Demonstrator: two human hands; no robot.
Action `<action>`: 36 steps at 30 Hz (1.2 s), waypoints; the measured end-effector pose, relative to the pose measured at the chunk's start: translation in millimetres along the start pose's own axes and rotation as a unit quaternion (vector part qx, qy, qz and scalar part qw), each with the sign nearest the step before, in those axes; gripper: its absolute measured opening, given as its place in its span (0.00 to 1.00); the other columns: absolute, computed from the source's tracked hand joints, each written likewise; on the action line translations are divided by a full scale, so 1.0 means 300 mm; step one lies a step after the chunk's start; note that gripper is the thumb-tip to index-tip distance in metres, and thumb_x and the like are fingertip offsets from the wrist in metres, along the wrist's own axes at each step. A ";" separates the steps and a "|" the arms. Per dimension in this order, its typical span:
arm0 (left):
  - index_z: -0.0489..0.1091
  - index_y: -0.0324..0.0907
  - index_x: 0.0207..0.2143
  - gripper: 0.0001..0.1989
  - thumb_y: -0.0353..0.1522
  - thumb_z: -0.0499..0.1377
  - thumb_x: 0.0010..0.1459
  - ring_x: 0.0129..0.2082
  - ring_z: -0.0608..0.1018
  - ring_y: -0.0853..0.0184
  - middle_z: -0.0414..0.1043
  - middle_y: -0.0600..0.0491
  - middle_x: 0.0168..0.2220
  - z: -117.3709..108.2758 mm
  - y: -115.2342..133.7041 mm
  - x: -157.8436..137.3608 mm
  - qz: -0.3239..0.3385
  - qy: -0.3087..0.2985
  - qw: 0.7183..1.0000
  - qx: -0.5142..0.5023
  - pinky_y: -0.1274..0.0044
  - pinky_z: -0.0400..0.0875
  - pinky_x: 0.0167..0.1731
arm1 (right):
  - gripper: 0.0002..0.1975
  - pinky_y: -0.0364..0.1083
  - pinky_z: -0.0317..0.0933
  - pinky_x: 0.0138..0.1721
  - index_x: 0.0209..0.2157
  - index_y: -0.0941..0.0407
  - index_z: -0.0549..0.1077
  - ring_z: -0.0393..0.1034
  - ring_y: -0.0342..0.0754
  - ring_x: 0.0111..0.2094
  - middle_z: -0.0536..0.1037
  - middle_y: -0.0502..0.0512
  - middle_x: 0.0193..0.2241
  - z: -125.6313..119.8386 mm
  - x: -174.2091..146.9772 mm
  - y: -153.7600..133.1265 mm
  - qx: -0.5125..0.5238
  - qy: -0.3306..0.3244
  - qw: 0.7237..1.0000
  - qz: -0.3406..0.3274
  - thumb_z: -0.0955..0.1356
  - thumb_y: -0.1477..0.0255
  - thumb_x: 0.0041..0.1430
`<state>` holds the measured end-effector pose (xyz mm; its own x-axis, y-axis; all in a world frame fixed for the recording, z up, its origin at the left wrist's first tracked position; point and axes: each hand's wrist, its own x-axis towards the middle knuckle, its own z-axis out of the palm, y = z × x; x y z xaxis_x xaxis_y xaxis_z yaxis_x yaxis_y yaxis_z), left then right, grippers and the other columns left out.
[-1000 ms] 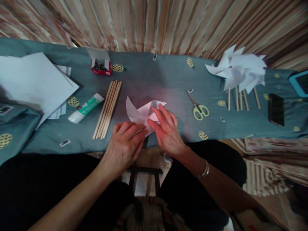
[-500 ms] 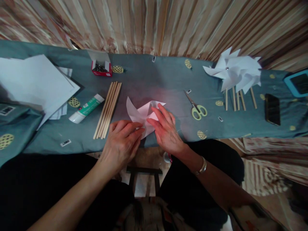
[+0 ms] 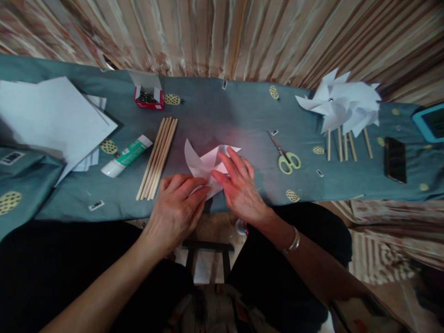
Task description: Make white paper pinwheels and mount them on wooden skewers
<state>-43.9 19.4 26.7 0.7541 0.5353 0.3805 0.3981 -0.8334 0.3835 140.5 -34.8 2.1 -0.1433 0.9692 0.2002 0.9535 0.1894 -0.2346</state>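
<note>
A white paper pinwheel (image 3: 208,161), partly folded, lies on the cloth between my hands. My left hand (image 3: 178,196) is closed on its lower left part, thumb and forefinger pinching the paper. From the right, my right hand (image 3: 239,182) grips it, with the thumb near the middle and the fingers over a curled blade. The fingers cover part of the pinwheel's centre and lower edge. Left of the pinwheel lie several wooden sticks (image 3: 157,158) side by side. Green-handled scissors (image 3: 287,159) rest to the right, points away from me.
A glue stick (image 3: 126,156), stacked white paper (image 3: 52,115) and an open red box (image 3: 149,99) of small dark metal pieces are on the left. Finished pinwheels (image 3: 342,101) on sticks, a phone (image 3: 395,159) and a blue-framed device (image 3: 430,122) lie right. A curtain (image 3: 208,37) hangs behind.
The view has shifted slightly, so the table things sit a little further right. Both hands keep nearly the same hold on the paper pinwheel.
</note>
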 end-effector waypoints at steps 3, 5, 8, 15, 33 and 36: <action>0.72 0.43 0.41 0.08 0.26 0.56 0.60 0.40 0.74 0.60 0.77 0.49 0.42 -0.006 0.002 -0.001 -0.002 -0.003 1.000 0.002 0.66 0.66 0.39 | 0.17 0.61 0.47 0.62 0.49 0.58 0.72 0.42 0.57 0.68 0.61 0.63 0.63 -0.002 0.009 -0.007 -0.008 0.000 1.000 -0.011 0.58 0.80 0.64; 0.72 0.42 0.41 0.08 0.26 0.55 0.60 0.41 0.74 0.60 0.77 0.49 0.43 -0.010 0.000 -0.002 -0.007 -0.008 1.000 0.000 0.66 0.67 0.39 | 0.16 0.61 0.47 0.62 0.48 0.59 0.73 0.42 0.57 0.68 0.61 0.64 0.63 0.000 0.013 -0.011 -0.012 0.002 1.000 -0.014 0.58 0.80 0.64; 0.73 0.43 0.41 0.09 0.27 0.55 0.60 0.41 0.74 0.60 0.77 0.49 0.43 -0.016 -0.009 -0.005 -0.021 -0.012 1.000 0.001 0.66 0.67 0.38 | 0.17 0.61 0.47 0.61 0.49 0.58 0.72 0.42 0.57 0.68 0.61 0.64 0.63 0.003 0.011 -0.011 -0.013 0.003 1.000 -0.010 0.58 0.80 0.64; 0.75 0.43 0.39 0.09 0.30 0.55 0.61 0.41 0.74 0.60 0.77 0.48 0.41 -0.039 -0.050 0.002 -0.078 0.034 0.995 -0.049 0.64 0.69 0.42 | 0.20 0.62 0.50 0.61 0.54 0.59 0.69 0.44 0.56 0.67 0.62 0.66 0.62 -0.020 -0.005 -0.002 -0.009 -0.005 0.999 -0.034 0.58 0.81 0.63; 0.74 0.41 0.43 0.12 0.33 0.56 0.59 0.44 0.77 0.62 0.74 0.48 0.44 -0.028 -0.078 0.030 -0.204 0.074 0.966 -0.137 0.67 0.74 0.47 | 0.14 0.57 0.57 0.61 0.45 0.59 0.73 0.57 0.51 0.63 0.69 0.62 0.57 -0.088 0.021 0.057 0.106 0.097 0.989 0.035 0.59 0.78 0.64; 0.74 0.40 0.44 0.13 0.34 0.56 0.59 0.46 0.77 0.61 0.73 0.47 0.46 -0.014 -0.081 0.035 -0.216 0.070 0.962 -0.149 0.67 0.72 0.49 | 0.14 0.57 0.57 0.61 0.46 0.59 0.73 0.58 0.51 0.62 0.69 0.62 0.57 -0.094 0.024 0.060 0.115 0.112 0.986 0.049 0.59 0.77 0.64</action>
<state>-47.8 46.0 24.8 0.4665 0.8532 0.2332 0.4745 -0.4639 0.7481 164.1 -28.7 26.2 0.0326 0.9300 0.3660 0.8711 0.1531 -0.4667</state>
